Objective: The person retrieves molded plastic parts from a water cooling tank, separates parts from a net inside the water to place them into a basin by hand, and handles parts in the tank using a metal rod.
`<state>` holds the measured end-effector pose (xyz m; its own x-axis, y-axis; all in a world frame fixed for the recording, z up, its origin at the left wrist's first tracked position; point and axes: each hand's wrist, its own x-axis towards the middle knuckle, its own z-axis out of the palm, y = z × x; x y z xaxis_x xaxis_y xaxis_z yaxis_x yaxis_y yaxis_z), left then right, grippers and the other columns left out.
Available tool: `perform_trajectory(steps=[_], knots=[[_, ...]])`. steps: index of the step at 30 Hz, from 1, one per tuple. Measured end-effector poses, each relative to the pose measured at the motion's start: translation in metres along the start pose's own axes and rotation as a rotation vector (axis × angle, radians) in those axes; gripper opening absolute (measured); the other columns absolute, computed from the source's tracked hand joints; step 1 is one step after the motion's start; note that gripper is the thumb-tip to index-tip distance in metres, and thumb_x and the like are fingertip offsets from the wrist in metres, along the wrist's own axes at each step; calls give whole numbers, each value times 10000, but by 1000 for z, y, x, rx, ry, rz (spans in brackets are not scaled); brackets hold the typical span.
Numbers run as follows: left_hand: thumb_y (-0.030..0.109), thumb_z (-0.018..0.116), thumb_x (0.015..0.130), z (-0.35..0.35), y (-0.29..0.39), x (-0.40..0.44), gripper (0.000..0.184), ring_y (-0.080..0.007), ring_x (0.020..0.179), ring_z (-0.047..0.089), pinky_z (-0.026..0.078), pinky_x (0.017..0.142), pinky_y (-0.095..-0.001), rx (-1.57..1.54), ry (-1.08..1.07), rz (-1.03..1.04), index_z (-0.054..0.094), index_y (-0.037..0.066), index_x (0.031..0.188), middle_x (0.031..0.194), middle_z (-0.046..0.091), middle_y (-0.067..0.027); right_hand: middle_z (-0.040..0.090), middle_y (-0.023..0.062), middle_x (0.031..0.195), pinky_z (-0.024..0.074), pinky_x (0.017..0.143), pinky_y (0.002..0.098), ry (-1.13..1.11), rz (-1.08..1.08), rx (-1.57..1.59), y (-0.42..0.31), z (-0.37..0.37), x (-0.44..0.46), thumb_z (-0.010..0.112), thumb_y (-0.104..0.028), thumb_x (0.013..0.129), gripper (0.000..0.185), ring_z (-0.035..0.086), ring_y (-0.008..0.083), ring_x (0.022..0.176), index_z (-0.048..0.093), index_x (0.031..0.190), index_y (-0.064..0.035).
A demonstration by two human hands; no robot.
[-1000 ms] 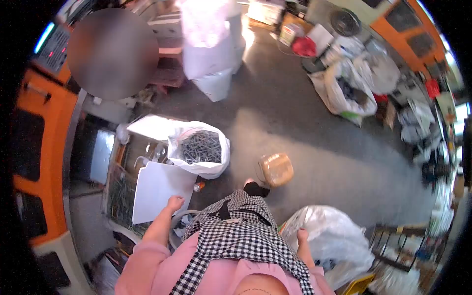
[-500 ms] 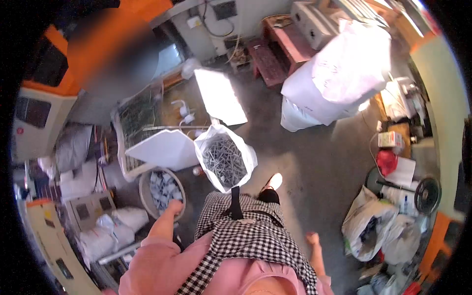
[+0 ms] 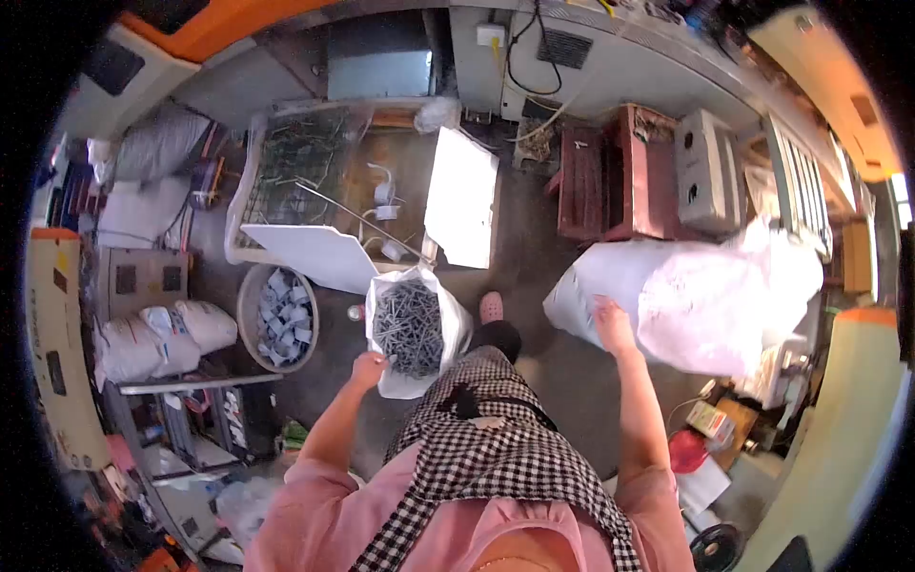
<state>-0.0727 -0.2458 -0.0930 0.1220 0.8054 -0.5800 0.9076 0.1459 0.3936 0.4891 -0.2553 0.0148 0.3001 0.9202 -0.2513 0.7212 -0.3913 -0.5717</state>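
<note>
An open white sack point(image 3: 456, 310) filled with grey, thin, stick-like plastic pieces point(image 3: 408, 329) stands in front of me. At its near left rim is my left hand point(image 3: 370, 370), fingers closed on the sack's edge. My right hand point(image 3: 613, 326) is held out to the right with its fingers apart and nothing in them. It appears over the side of a large, full white sack point(image 3: 591, 276); whether it touches the sack I cannot tell. A round bucket point(image 3: 246, 324) of pale grey plastic parts point(image 3: 284, 319) stands left of my left hand.
Ahead lies a low bin point(image 3: 238, 214) with white panels point(image 3: 462, 200) and a rod across it. A red bench point(image 3: 579, 186) and a grey box point(image 3: 707, 176) stand at the back right. A metal frame point(image 3: 195, 384) and bundled sacks point(image 3: 167, 338) are on the left. A can point(image 3: 356, 313) sits by the sack.
My view has turned right and my body has shifted. My left hand has left the bucket for the filled sack's rim. My right hand has risen from my side towards the large white sack.
</note>
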Motion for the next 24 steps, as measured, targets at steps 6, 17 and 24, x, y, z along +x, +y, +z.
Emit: perform_trajectory(steps=[6, 17, 24], knots=[[204, 615, 756, -72, 138, 67, 191, -283, 691, 591, 463, 626, -370, -357, 227, 52, 610, 51, 870, 738, 607, -144, 552, 185, 1019, 429, 835, 402, -394, -177, -261, -24, 1, 105, 544, -146, 776, 274, 533, 342, 957, 543, 1035, -56], [214, 618, 743, -91, 192, 134, 284, -330, 791, 597, 465, 700, -396, -316, 206, -214, 589, 15, 945, 814, 614, -186, 434, 154, 1198, 400, 906, 389, -869, -452, -677, -121, 50, 340, 511, -230, 851, 389, 428, 299, 1107, 412, 1195, -79], [241, 609, 749, -81, 184, 162, 313, -350, 925, 553, 441, 803, -396, -469, 209, -424, 596, 31, 981, 964, 590, -202, 413, 157, 1223, 399, 909, 382, -979, -648, -816, -233, 98, 418, 513, -226, 863, 382, 418, 292, 1119, 435, 1194, -51]])
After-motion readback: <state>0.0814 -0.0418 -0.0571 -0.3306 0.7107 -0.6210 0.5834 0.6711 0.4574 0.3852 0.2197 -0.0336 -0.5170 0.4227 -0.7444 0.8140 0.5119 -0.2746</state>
